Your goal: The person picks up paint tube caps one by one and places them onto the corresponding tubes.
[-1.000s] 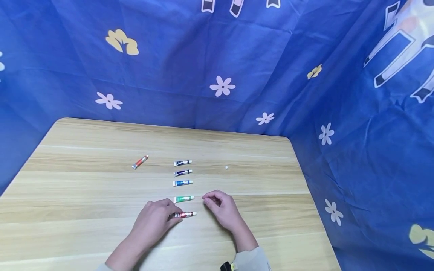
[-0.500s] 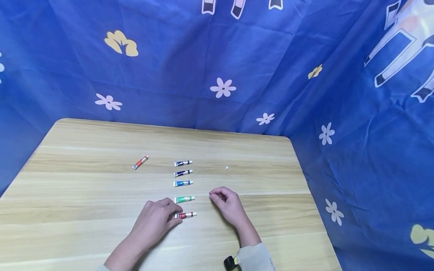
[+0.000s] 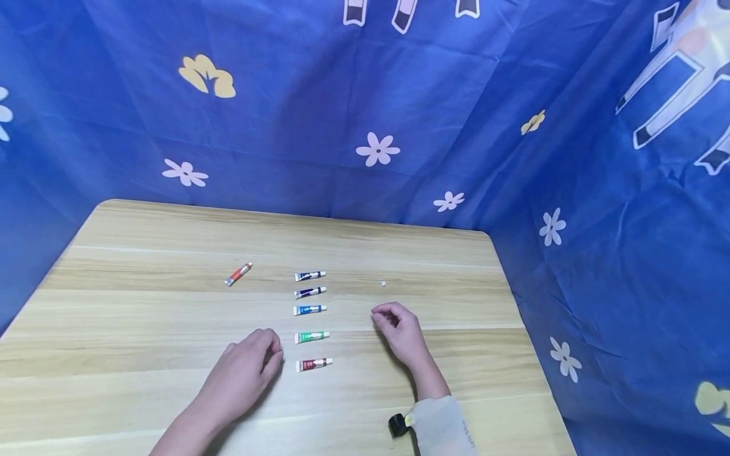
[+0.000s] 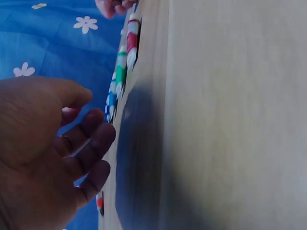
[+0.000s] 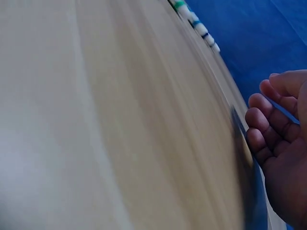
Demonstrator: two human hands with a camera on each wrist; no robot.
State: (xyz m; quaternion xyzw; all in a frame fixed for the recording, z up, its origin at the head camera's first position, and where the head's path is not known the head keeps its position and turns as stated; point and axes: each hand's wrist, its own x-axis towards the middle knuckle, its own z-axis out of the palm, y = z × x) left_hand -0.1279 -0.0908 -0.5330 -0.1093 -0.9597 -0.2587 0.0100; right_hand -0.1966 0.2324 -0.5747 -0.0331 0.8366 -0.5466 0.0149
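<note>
My left hand (image 3: 245,373) is just left of a dark red paint tube (image 3: 313,365) and holds nothing; in the left wrist view its fingers (image 4: 93,148) are loosely bent. The red tube is nearest in a column with a green tube (image 3: 312,337), a blue tube (image 3: 310,310), a dark violet-blue tube (image 3: 310,292) and a near-black tube (image 3: 310,276). All lie flat, caps to the right. Right of the column is my right hand (image 3: 403,332), its fingers relaxed and bent, nothing visible in them.
An orange-red tube (image 3: 238,274) lies slantwise left of the column. Beyond my right hand sits a tiny white piece (image 3: 383,284), too small to identify. The wooden table (image 3: 142,304) borders a blue patterned cloth (image 3: 285,126) at the back and right.
My left hand has let go of the dark red tube and drawn back to the left. My right hand has moved right and away from me, towards the white piece. The tubes stay in place.
</note>
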